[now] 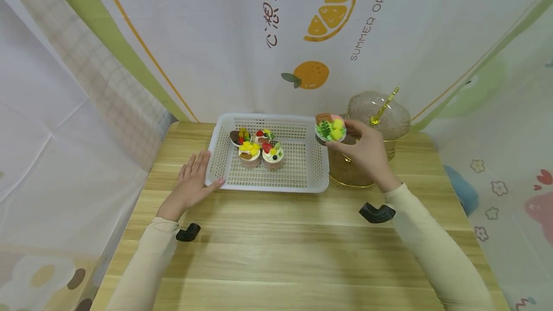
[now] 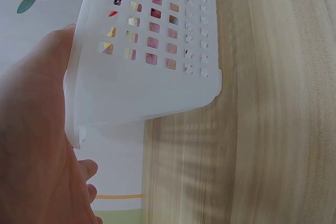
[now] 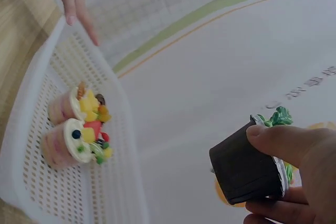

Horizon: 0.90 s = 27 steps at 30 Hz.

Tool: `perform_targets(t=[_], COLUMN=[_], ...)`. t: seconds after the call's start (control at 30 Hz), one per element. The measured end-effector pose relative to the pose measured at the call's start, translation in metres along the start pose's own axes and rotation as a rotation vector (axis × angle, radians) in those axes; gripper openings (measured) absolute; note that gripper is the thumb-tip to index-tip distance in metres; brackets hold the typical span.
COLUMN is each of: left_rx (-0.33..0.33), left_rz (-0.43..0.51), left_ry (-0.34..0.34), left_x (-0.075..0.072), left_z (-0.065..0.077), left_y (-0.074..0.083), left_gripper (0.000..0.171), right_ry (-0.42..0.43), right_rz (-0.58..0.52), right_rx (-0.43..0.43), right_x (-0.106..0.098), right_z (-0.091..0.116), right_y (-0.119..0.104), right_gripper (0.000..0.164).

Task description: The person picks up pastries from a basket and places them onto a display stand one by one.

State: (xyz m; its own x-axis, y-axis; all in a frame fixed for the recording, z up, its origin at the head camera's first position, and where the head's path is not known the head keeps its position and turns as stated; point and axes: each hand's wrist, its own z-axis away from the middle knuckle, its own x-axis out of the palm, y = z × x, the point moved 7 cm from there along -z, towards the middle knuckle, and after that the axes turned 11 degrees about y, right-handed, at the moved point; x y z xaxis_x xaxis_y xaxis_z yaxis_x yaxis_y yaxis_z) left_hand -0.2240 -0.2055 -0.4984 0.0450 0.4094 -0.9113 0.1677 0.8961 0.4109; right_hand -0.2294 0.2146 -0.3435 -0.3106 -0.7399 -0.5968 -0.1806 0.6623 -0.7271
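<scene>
My right hand (image 1: pixel 367 152) grips a toy dessert cup (image 3: pixel 245 167) by its sides. The cup has a dark body and a topping of green leaves, yellow cubes and a brown biscuit; it is held above the right end of a white plastic basket (image 1: pixel 298 189). Against the basket's left end rests my left hand (image 1: pixel 190 186), fingers straight along the wall and thumb on the front corner. Inside the basket's left half, several dessert cups (image 1: pixel 273 156) with fruit toppings stand close together. The left wrist view shows the hand at the basket's rim (image 2: pixel 73 93).
Right of the basket stands an amber, clear tiered stand (image 1: pixel 384 133) with a gold handle (image 1: pixel 386 104), partly behind the right hand. A wooden table (image 1: pixel 259 244) carries everything. A white curtain (image 1: pixel 216 37) with orange prints hangs right behind.
</scene>
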Motion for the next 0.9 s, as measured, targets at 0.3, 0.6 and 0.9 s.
perform_targets(t=[0.3,0.6,0.9], left_rx=[0.002,0.002,-0.006], left_rz=[0.017,0.024,0.033], left_ry=[0.000,0.001,-0.004], left_x=[0.001,0.002,0.002], left_z=[-0.001,-0.002,-0.001], left_y=[-0.001,-0.002,-0.002], left_gripper=[0.099,0.100,0.099], right_ry=[0.115,0.145,0.146], right_rz=[0.077,0.136,0.171], right_rx=[0.092,0.164,0.180], right_x=[-0.067,-0.087,-0.085], right_z=[0.000,-0.007,-0.011], right_y=[0.019,0.049,0.066], right_gripper=[0.072,0.076,0.077])
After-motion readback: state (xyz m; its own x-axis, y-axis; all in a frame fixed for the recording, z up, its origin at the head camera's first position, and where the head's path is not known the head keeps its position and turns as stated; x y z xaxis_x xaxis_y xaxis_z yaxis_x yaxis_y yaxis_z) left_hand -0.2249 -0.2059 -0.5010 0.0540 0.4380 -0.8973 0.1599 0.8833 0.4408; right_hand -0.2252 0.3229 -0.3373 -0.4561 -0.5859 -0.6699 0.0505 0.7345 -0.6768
